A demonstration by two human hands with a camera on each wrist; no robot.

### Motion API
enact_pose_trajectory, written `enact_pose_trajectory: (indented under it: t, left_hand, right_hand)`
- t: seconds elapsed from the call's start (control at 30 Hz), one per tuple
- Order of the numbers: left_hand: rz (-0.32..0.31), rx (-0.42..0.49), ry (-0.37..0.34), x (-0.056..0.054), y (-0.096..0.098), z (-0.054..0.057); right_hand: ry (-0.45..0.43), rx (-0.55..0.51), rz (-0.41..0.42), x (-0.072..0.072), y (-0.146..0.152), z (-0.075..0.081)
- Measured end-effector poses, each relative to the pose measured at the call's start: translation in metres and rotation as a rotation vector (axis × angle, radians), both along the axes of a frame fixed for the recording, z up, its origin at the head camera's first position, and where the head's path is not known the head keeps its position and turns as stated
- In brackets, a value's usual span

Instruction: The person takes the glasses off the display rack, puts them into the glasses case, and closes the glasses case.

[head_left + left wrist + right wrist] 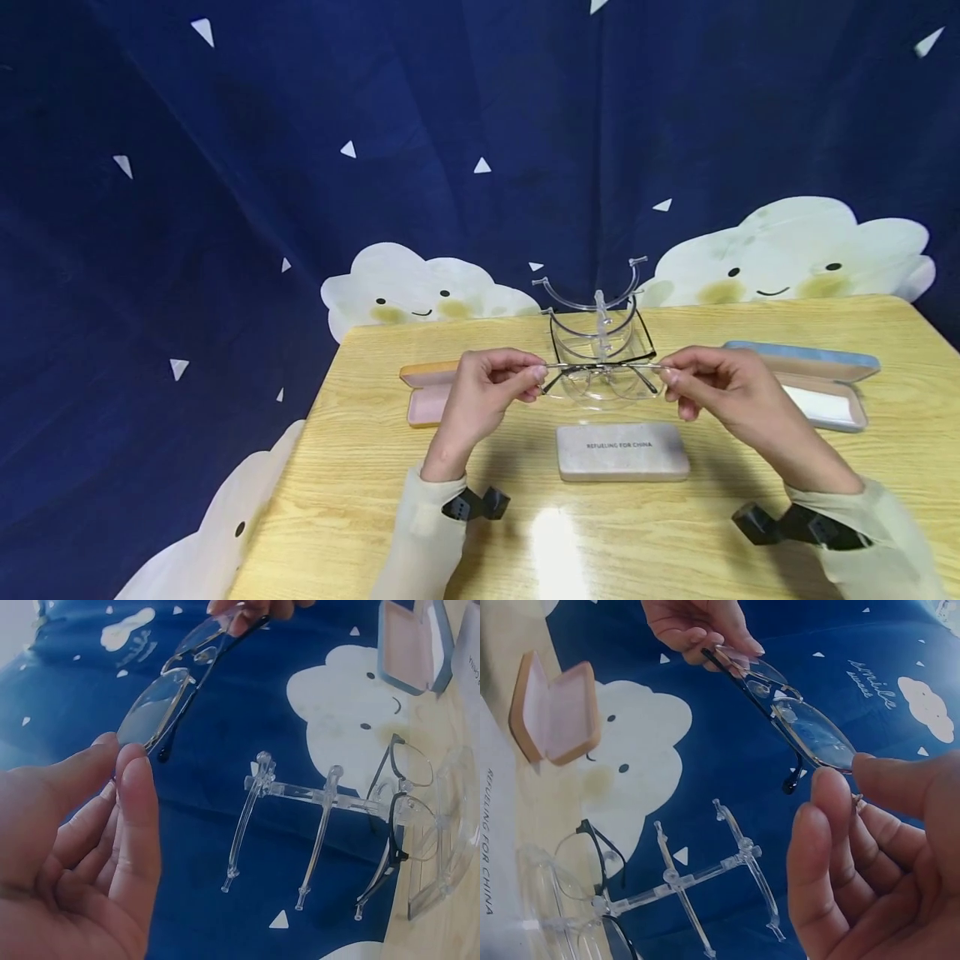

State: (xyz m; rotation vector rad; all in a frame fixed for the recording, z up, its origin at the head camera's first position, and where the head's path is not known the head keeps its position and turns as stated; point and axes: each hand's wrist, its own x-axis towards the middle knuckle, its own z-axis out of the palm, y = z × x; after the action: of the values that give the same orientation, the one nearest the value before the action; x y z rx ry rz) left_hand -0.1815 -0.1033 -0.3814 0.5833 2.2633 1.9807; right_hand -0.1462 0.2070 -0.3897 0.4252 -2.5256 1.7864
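A thin metal-framed pair of glasses (pixel 180 675) is stretched between both hands. Thumb and fingers of the left hand (pixel 487 387) pinch one side of it, while the right hand (pixel 723 387) pinches the other side. Its dark-tipped temples show in the right wrist view, below the lenses (pixel 814 727). Beyond the hands stands a clear plastic glasses stand (pixel 602 321) with curved arms. Black-rimmed glasses (pixel 396 832) sit on its lowest tier; the upper arms bear nothing. In the head view the held glasses overlap the stand's base.
A closed pale case (pixel 622 454) with printed lettering lies in front of the stand. At left is an open orange case (pixel 427 406); at right, an open blue case (pixel 802 362) holds a white cloth (pixel 821 406). A dark blue curtain (pixel 420 100) hangs behind the wooden table (pixel 345 492).
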Motion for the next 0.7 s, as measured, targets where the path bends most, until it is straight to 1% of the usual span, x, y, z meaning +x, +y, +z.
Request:
enact_pose_trajectory:
  t: [0.13, 0.27, 0.37, 0.57, 0.7]
  left_hand:
    - [-0.021, -0.003, -0.025, -0.003, -0.007, 0.001]
    - [-0.044, -0.036, -0.044, -0.004, -0.014, 0.001]
    - [-0.047, -0.055, -0.065, -0.004, -0.020, -0.001]
    - [-0.013, -0.106, -0.111, -0.001, -0.033, -0.010]
    - [0.008, -0.100, -0.150, -0.003, -0.043, -0.014]
  right_hand:
    - [-0.004, -0.001, 0.003, -0.001, -0.005, -0.001]
    - [-0.016, -0.007, 0.011, -0.001, -0.009, -0.004]
    - [-0.029, -0.010, 0.017, 0.000, -0.014, -0.007]
    - [-0.048, -0.021, 0.053, -0.002, -0.028, -0.014]
    - [-0.073, -0.033, 0.076, -0.004, -0.039, -0.019]
